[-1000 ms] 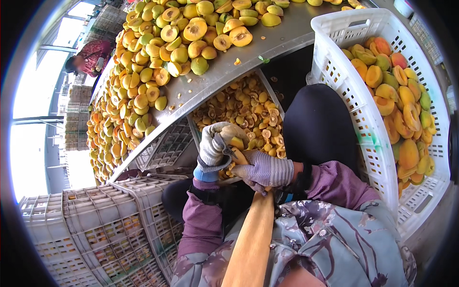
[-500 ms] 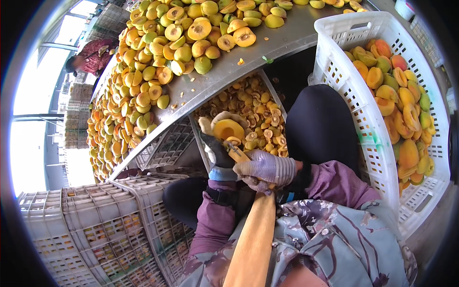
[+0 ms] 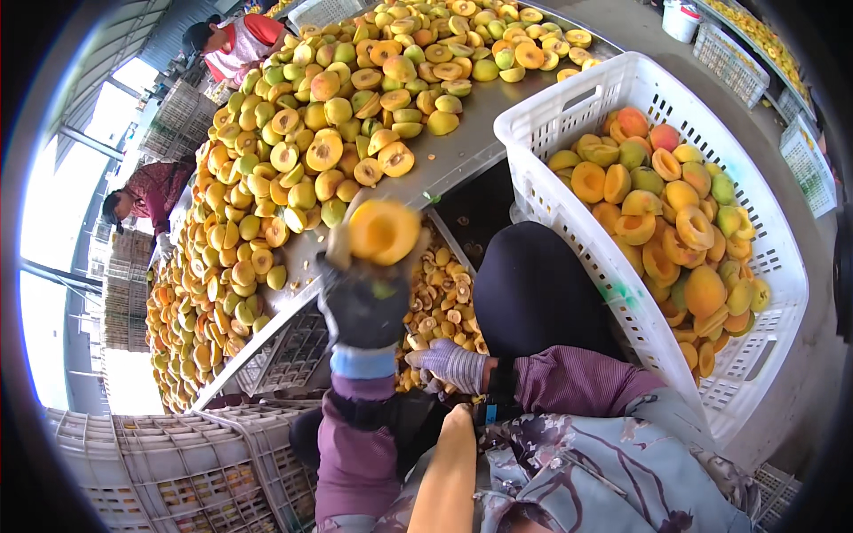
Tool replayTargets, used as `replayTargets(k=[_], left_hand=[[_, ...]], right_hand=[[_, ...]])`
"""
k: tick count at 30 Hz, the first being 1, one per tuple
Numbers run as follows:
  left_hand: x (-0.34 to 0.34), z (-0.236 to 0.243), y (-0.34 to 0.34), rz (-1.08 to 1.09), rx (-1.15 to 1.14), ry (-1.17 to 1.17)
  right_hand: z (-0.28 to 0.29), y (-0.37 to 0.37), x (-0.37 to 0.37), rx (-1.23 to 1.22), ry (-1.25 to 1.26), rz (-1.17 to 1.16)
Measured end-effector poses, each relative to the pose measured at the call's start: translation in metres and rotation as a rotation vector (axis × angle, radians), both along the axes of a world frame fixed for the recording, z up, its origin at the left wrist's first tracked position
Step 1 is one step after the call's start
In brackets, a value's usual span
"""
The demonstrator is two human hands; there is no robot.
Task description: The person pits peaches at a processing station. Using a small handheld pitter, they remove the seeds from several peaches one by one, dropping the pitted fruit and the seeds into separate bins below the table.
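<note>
My left hand [image 3: 362, 302], in a dark work glove with a light blue cuff, is raised over the edge of the metal table [image 3: 462, 147]. It grips a halved yellow peach [image 3: 384, 233], cut face up with a hollow in the middle; both are smeared by motion. Lower down, my right hand [image 3: 449, 364] in a pale knit glove is closed around a small pitting tool [image 3: 415, 340], mostly hidden by the fingers. Beneath my hands a bin holds peach pits and scraps [image 3: 442, 298]. A big heap of peach halves [image 3: 293, 160] covers the table.
At my right stands a white plastic crate [image 3: 569, 209] with peach halves [image 3: 684, 240] inside. Stacked crates [image 3: 178, 471] fill the lower left. Two co-workers [image 3: 147, 191] are along the table's far left side. A white bucket [image 3: 681, 21] sits at the back right.
My left hand has lifted the peach half up and away from my right hand toward the table. The right hand stays low with its tool. The view has turned to the right.
</note>
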State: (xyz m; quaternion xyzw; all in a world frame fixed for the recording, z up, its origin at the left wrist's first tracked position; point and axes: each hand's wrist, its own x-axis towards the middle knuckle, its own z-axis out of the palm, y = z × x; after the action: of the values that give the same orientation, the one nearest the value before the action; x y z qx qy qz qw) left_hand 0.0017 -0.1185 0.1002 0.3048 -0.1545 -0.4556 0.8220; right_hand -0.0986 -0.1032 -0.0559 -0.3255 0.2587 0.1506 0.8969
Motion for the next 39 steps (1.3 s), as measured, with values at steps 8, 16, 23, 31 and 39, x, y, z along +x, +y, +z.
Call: replayTargets(k=[8, 16, 23, 31, 39], left_hand=[[-0.016, 0.003, -0.091, 0.016, 0.145, -1.082], [0.233, -0.068, 0.008, 0.463, 1.367, -1.629], [0.247, -0.073, -0.006, 0.334, 1.563, -1.791], [0.154, -0.062, 0.049, 0.143, 0.671, -0.61], [0.039, -0.088, 0.079, 0.138, 0.26, 0.008]], right_hand=[[-0.086, -0.001, -0.003, 0.366, -0.223, -0.2], [0.007, -0.022, -0.006, -0.208, -0.022, -0.166], [0.021, -0.031, -0.003, -0.258, 0.032, -0.166], [0.013, -0.025, -0.004, -1.167, -0.207, -0.237], [0.023, -0.021, -0.008, -1.524, -0.331, -0.224]])
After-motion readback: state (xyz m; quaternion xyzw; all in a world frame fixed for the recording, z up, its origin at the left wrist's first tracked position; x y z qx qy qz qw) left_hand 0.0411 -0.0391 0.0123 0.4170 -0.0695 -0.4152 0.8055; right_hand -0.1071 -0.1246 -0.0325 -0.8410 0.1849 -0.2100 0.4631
